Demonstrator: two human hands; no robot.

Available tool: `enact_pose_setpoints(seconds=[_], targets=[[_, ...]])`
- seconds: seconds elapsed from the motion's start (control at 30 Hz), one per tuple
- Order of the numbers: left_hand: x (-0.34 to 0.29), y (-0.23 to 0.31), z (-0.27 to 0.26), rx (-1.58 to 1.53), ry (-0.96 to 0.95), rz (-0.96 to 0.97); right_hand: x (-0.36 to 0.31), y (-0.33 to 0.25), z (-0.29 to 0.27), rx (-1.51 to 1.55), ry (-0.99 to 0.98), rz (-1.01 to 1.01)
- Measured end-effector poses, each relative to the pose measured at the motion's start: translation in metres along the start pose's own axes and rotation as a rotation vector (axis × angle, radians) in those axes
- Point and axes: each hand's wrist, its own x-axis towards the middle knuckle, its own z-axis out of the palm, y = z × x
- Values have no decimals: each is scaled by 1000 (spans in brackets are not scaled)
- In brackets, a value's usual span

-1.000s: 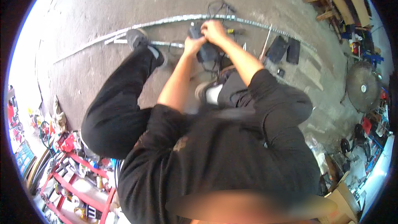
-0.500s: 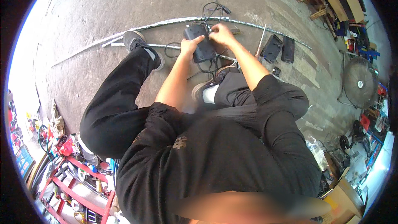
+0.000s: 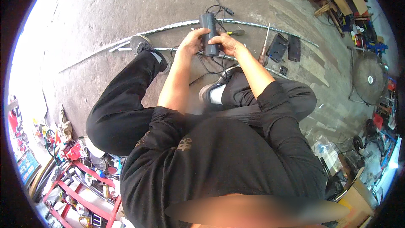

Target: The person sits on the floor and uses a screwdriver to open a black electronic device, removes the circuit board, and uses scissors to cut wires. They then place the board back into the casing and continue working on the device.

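Note:
A black box-shaped electrical unit with cords at both ends is held upright on its narrow side above the floor, between my knees. My left hand grips its left side, thumb across the top. From the right, my right hand closes on it with the thumb pressed to the same face. The undersides of the fingers are hidden. Just beyond my right hand lies a screwdriver with a yellow-green and dark handle. Black cords run from the unit's near end toward my shoe.
Right of my hands lie an open black plastic housing, a second black case piece and a long pointed tool. Long thin metal strips cross the floor. A round fan stands far right; a red metal frame is lower left.
The black unit has been turned from its broad face onto a narrow side. My right hand has moved from its far corner down to its right side, uncovering the screwdriver.

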Motion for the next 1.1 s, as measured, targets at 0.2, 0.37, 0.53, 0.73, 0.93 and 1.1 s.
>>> enact_pose_setpoints(seconds=[0.2, 0.37, 0.53, 0.73, 0.93, 1.1], targets=[[-5, -3, 16, 38, 20, 190, -18, -8, 14, -16, -58, -131], [-13, 8, 30, 81, 87, 245, -24, -21, 25, -13, -32, -173], [-14, 6, 30, -1, 62, 245, -30, -27, 28, 7, 1, -139], [-22, 4, 21, 80, 65, 211, -32, -11, 9, 9, -69, -160], [-40, 20, 12, -197, -14, 116, -40, -13, -15, 347, -153, -63], [-30, 1, -28, -400, 58, 292, -29, -1, -36, 582, -243, -145]])
